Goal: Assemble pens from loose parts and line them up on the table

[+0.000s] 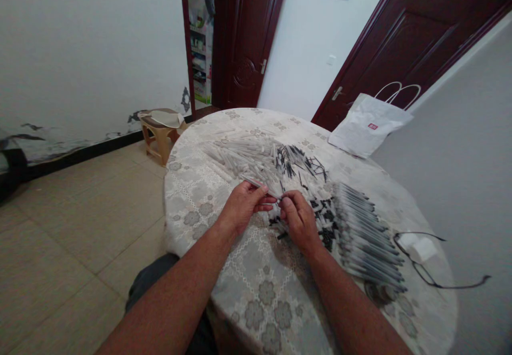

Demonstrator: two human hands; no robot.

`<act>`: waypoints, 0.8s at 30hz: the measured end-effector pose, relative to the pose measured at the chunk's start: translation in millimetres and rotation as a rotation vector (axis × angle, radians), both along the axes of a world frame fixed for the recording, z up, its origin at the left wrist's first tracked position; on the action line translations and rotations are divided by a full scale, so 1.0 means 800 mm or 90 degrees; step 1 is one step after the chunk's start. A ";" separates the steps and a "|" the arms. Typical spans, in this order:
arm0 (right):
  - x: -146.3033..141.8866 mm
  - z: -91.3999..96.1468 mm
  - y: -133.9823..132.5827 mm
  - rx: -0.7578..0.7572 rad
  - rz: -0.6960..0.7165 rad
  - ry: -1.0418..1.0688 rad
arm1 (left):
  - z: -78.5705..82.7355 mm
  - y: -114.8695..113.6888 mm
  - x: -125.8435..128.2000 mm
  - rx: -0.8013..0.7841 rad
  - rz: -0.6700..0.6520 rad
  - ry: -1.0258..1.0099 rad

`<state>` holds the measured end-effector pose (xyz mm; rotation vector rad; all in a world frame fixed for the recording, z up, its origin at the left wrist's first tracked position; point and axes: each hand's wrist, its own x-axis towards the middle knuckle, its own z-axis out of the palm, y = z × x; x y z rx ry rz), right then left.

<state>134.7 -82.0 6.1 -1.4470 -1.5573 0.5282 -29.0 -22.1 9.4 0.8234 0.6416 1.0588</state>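
Observation:
My left hand (247,203) is closed around a slim translucent pen barrel (254,182), which slants down toward the right. At the barrel's right end, the fingertips of my right hand (299,217) pinch together; the small dark piece between them is too small to name. Beyond my hands lies a loose pile of clear pen barrels (248,155). Thin dark pen refills (294,159) are scattered to its right. Small black and white pen parts (327,220) lie heaped beside and partly behind my right hand. A row of grey-looking pens (366,232) lies side by side further right.
A patterned cloth covers the round table (260,291). Eyeglasses (428,280) lie near its right edge beside a crumpled white tissue (423,249). A white paper bag (362,126) stands at the back right by the wall. A stool (158,136) stands on the floor at left.

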 end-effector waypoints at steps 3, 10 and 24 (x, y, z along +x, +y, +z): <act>0.000 -0.001 0.000 0.028 -0.005 -0.035 | 0.000 -0.001 0.000 0.003 0.003 0.002; -0.002 -0.004 0.001 -0.032 0.022 -0.023 | 0.006 -0.004 -0.001 -0.008 -0.001 0.005; 0.000 0.000 0.001 -0.020 0.018 -0.065 | 0.005 -0.005 -0.001 0.013 -0.008 0.012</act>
